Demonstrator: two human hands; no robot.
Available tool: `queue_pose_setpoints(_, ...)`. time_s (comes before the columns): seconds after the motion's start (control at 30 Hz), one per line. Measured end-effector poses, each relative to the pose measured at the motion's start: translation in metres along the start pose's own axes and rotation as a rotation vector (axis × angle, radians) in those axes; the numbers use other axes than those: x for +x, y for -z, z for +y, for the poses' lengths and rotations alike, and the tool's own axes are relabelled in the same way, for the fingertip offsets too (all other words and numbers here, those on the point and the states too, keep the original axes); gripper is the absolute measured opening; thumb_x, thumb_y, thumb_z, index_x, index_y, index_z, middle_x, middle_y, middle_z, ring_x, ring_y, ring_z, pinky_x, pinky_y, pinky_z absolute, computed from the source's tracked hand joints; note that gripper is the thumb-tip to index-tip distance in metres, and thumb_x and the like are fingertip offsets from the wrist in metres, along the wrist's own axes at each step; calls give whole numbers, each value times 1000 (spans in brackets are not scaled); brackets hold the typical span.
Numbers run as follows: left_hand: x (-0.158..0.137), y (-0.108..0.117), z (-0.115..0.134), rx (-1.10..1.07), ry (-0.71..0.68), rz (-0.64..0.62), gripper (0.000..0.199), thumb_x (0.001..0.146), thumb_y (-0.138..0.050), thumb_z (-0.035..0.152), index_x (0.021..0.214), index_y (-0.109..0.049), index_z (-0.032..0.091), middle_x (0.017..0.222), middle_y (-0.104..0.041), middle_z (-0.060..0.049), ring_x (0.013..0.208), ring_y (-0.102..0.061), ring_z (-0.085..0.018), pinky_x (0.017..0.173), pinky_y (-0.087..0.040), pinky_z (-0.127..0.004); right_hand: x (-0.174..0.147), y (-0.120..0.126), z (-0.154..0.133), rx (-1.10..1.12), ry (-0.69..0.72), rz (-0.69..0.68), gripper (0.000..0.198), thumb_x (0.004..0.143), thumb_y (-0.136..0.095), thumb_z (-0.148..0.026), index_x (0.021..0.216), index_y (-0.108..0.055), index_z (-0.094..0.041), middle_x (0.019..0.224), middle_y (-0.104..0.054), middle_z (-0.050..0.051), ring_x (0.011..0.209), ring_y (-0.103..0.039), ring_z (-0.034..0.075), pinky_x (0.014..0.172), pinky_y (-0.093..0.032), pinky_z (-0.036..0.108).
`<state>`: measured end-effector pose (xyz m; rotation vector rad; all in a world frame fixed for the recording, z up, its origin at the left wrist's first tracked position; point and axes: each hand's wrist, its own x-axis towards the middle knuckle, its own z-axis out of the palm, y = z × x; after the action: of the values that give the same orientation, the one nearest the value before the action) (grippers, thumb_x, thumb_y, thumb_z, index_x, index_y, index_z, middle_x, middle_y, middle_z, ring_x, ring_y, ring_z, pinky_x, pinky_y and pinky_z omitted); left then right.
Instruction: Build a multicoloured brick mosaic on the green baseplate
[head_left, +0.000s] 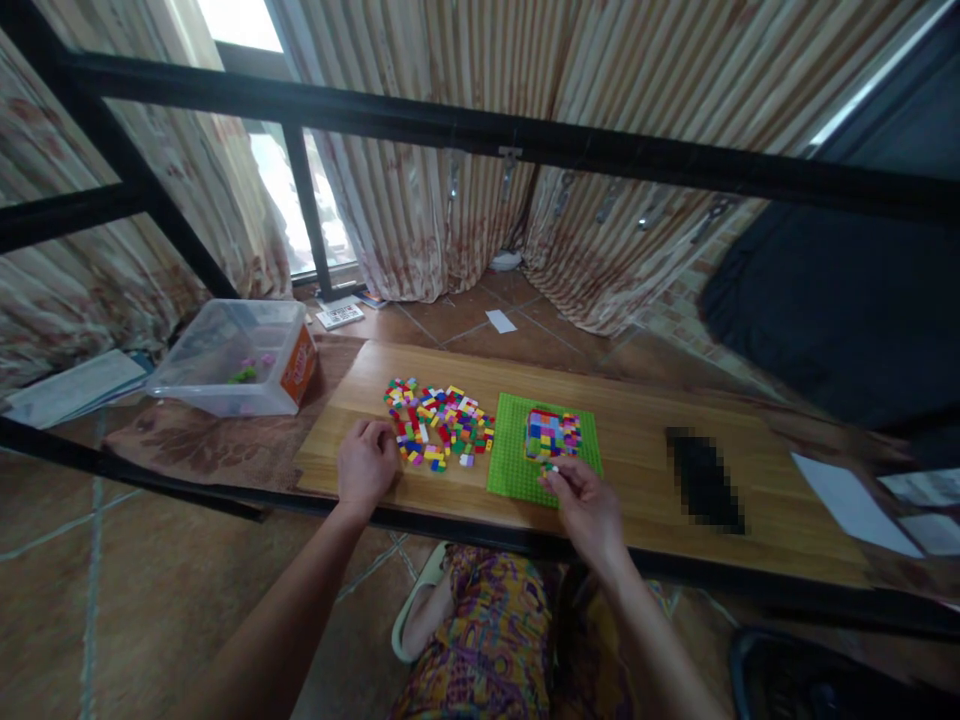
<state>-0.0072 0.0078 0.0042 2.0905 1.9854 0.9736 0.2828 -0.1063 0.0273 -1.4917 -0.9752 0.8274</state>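
On the wooden board lies a green baseplate (510, 440) carrying a low build of colourful toy bricks (549, 434). My right hand (589, 508) is over the plate's lower right part, thumb and forefinger pinched on a small toy brick (549, 470) just below the build. Whether that brick touches the plate I cannot tell. To the left of the plate spreads a pile of loose bricks (442, 420) in many colours. My left hand (366, 464) rests at the pile's left edge with its fingers curled in; what they hold, if anything, is hidden.
A clear plastic box (225, 350) with an orange label stands at the left, a few pieces inside. A blurred-out black object (703, 480) lies on the board (637, 450) at the right. White papers (855, 500) are farther right. A dark metal bar (450, 125) crosses above the board.
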Motion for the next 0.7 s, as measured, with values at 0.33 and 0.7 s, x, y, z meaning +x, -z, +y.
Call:
queue_pose_setpoints(0.33,0,0,-1,-16,-11,2,22,87,-48,24,85,-70,19,90,-67,-9,82,-61,-22,73,-46,-33,11,55,12,-402,54,217,38,80,-62,-55,95,-68,-20,89,-72,10,75,-69,25,70,-53,39)
queue_pose_setpoints(0.7,2,1,-1,-1,-27,-3,22,86,-48,25,83,-69,19,87,-66,-8,81,-61,-22,71,-46,-32,23,45,12,-361,93,330,38,75,-66,-53,84,-72,-16,81,-73,10,73,-66,23,71,-52,37)
